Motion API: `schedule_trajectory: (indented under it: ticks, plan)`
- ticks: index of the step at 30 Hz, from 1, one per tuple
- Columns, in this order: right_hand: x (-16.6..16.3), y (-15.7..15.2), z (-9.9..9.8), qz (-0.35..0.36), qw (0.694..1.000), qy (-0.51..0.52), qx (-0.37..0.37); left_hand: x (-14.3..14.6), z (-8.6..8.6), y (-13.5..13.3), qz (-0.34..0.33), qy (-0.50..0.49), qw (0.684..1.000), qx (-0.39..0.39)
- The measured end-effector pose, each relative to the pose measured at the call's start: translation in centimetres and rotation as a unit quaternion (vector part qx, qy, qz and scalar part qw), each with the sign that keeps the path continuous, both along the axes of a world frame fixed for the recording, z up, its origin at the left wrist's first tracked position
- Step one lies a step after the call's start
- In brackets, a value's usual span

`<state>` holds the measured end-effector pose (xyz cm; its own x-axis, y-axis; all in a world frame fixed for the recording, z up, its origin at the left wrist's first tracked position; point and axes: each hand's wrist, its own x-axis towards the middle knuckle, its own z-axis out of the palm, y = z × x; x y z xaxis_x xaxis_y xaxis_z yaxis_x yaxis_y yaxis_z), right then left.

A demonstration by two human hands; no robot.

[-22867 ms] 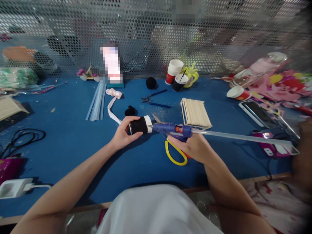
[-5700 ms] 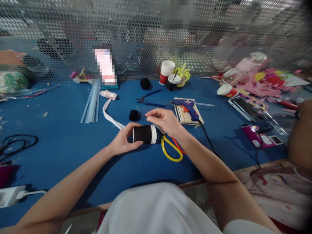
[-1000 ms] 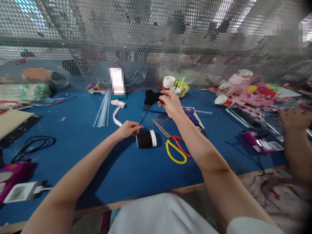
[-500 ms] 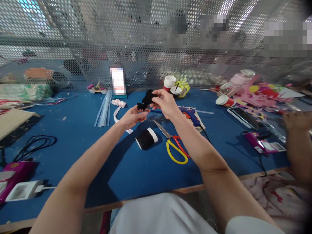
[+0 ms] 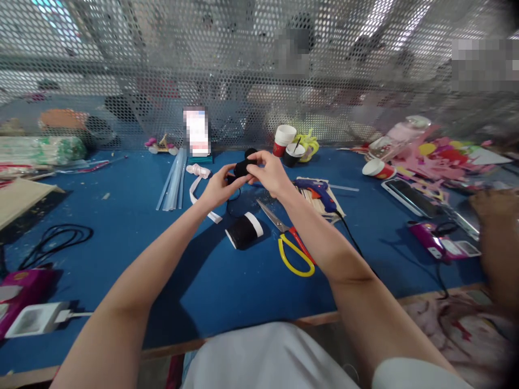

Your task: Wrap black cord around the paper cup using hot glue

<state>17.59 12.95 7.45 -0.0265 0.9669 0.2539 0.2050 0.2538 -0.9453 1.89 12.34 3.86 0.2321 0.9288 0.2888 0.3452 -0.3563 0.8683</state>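
Left hand [image 5: 219, 185] and right hand [image 5: 269, 173] pinch a rounded, black, fuzzy bundle [image 5: 242, 168] away from the blue surface's near edge [image 5: 318, 319].

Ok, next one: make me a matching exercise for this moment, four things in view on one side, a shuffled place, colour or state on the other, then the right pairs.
Things:
1. Scissors
2. Glue gun
3. Cup
4. Black bundle

Descriptions:
A. Resting on the panel of pale sticks
B. Held between the left hand and the right hand
C. Has yellow and red handles
D. Black and white, lying on its side

Right pairs: 1-C, 2-A, 3-D, 4-B
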Motion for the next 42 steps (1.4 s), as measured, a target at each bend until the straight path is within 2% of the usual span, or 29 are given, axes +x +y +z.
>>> schedule_trajectory:
  ticks: [1,5,8,12,14,16,19,22,24,26,29,34,38,42]
  plan:
    - [0.0,0.1,-0.1,-0.005,1.000,-0.011,0.007,0.2,-0.2,0.2,-0.015,0.004,1.000,-0.001]
    - [1.0,1.1,0.3,-0.059,0.997,-0.037,0.031,-0.6,-1.9,0.9,-0.005,0.035,0.999,-0.005]
    - [1.6,1.8,0.6,-0.085,0.995,-0.043,0.020,-1.6,-2.6,1.0,0.001,0.056,0.998,0.000]
    - [1.2,2.3,0.1,-0.064,0.996,-0.054,-0.004,-1.6,-1.9,0.4,0.043,0.056,0.996,0.052]
    - [0.7,2.2,-0.3,-0.049,0.997,-0.060,-0.008,-1.0,-1.2,0.0,0.089,0.103,0.979,0.149]
    - [0.3,1.9,-0.4,-0.045,0.997,-0.068,-0.014,-0.4,-0.6,-0.4,0.094,0.149,0.962,0.208]
    - [0.0,1.4,-0.3,-0.039,0.995,-0.095,-0.017,0.4,-0.4,-0.7,0.106,0.176,0.954,0.219]
    - [0.1,1.1,-0.1,-0.034,0.992,-0.121,-0.010,0.5,-0.6,-0.6,0.094,0.145,0.964,0.203]
    - [0.4,1.1,0.0,-0.039,0.990,-0.135,-0.012,0.1,-0.9,-0.3,0.082,0.069,0.982,0.153]
    - [0.9,1.3,-0.1,-0.046,0.989,-0.141,-0.017,-0.4,-1.3,0.1,0.079,-0.045,0.994,0.062]
    - [1.6,1.6,-0.5,-0.049,0.990,-0.125,-0.032,-1.3,-1.9,1.0,0.084,-0.094,0.992,0.020]
    - [1.8,2.2,-0.9,-0.034,0.997,-0.045,-0.054,-1.9,-2.9,1.7,0.083,-0.129,0.988,-0.017]
    - [1.5,3.0,-0.8,-0.075,0.997,-0.002,-0.030,-2.3,-3.5,1.6,0.080,-0.123,0.989,-0.022]
    - [1.4,3.8,-0.8,-0.108,0.994,-0.006,-0.004,-3.0,-3.4,0.6,0.065,-0.087,0.994,-0.014]
